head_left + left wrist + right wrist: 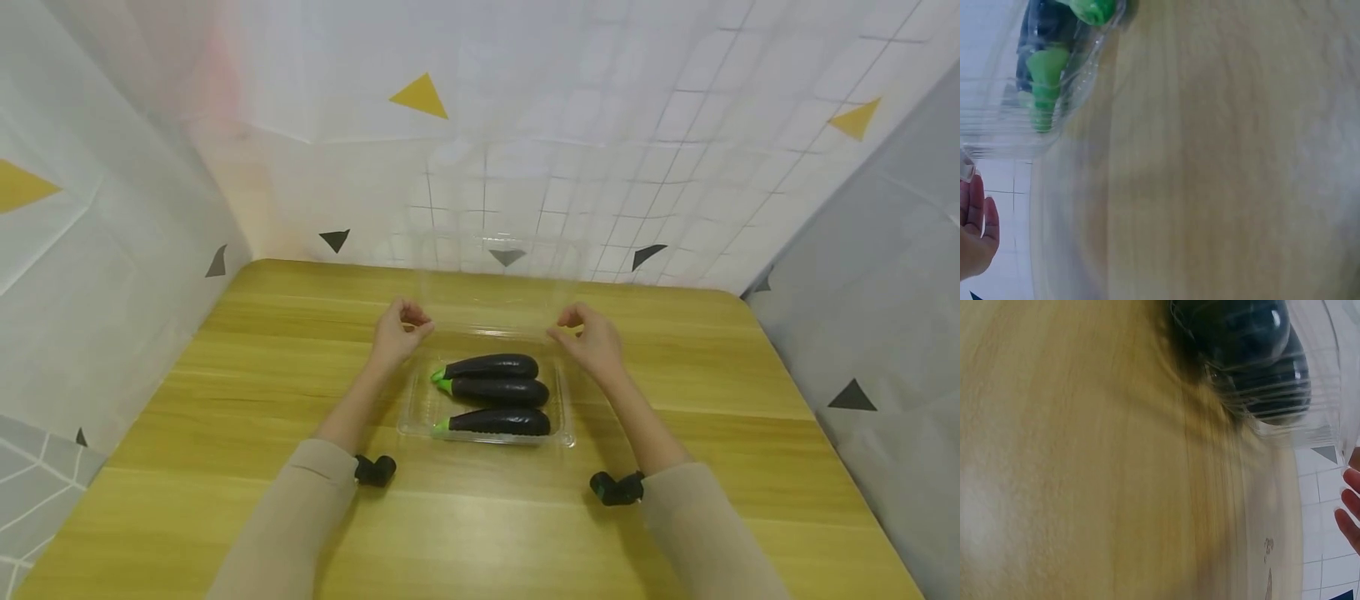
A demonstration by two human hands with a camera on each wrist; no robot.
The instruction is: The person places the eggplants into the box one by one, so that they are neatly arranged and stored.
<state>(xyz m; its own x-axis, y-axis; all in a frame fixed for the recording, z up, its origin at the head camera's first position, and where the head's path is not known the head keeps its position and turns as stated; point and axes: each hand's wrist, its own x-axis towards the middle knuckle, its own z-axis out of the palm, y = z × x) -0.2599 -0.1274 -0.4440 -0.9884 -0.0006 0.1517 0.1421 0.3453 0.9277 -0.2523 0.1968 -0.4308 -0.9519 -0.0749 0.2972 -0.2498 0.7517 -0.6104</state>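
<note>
A clear plastic clamshell container (412, 429) sits on the table with its lid (480, 304) raised open at the back. Inside lie three dark eggplants: the back one (498, 365) and the middle one (502, 391) close together, the front one (504, 421) a little apart. Their green stems point left. At the container's back left corner, my left hand (396, 332) pinches the edge between thumb and fingers. My right hand (592, 337) pinches the back right corner likewise. The left wrist view shows a green stem (1045, 87) through the plastic wall.
The wooden table (247, 400) extends around the container. A white wall (525, 108) with grid lines and triangles stands close behind the lid. Dark wrist-camera mounts (375, 471) jut out by both sleeves.
</note>
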